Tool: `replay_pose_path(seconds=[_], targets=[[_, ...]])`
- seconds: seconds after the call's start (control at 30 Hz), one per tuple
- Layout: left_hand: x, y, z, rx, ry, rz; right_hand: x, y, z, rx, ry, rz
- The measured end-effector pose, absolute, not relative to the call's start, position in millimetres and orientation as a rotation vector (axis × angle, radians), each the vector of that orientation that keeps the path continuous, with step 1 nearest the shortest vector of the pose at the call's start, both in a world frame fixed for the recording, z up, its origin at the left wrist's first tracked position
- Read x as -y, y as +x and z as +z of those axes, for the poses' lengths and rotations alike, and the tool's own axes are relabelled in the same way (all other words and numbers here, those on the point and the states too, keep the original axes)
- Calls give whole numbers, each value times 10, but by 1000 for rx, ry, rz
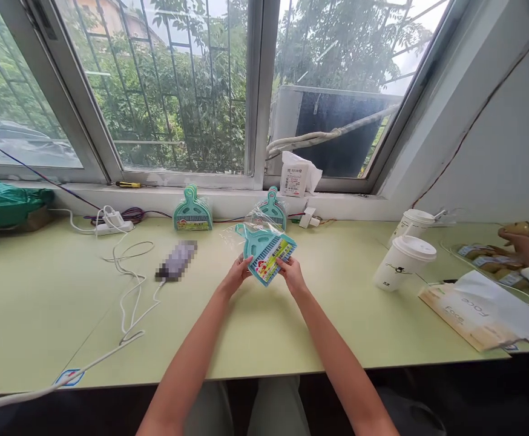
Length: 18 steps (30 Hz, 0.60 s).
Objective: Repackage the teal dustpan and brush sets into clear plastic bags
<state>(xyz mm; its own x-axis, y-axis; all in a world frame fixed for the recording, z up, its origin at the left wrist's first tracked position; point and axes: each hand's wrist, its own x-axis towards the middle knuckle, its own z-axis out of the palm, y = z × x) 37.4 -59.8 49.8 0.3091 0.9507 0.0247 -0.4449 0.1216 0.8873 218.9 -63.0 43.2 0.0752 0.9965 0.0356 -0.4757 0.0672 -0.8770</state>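
Teal dustpan (259,242): handle (239,229) toward 10 o'clock, long axis 10-to-4; left hand (236,276), right hand (292,274) clasping edges; rear fingers hidden.

Teal dustpan (255,240), blue-striped bristles (267,274); pale yellow-green table (337,327).

Two white lidded cups (400,264) (416,219) standing; two stacks of teal plastic dustpans (192,212) (274,209) standing; two hands (238,275) (293,275) holding one clear-wrapped teal dustpan pack (267,255); one yellow-black screwdriver (129,184) lying.
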Motion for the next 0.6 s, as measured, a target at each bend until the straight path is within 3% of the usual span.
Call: replay_pose_path(seconds=[0.23,0.47,0.6], targets=[[638,465,481,-650,932,1010,659,2111,436,760,-816,1210],[780,815,418,-718,885,1290,700,2065,453,721,-850,1116],[803,932,377,-780,925,1253,700,2061,434,699,-860,1100]])
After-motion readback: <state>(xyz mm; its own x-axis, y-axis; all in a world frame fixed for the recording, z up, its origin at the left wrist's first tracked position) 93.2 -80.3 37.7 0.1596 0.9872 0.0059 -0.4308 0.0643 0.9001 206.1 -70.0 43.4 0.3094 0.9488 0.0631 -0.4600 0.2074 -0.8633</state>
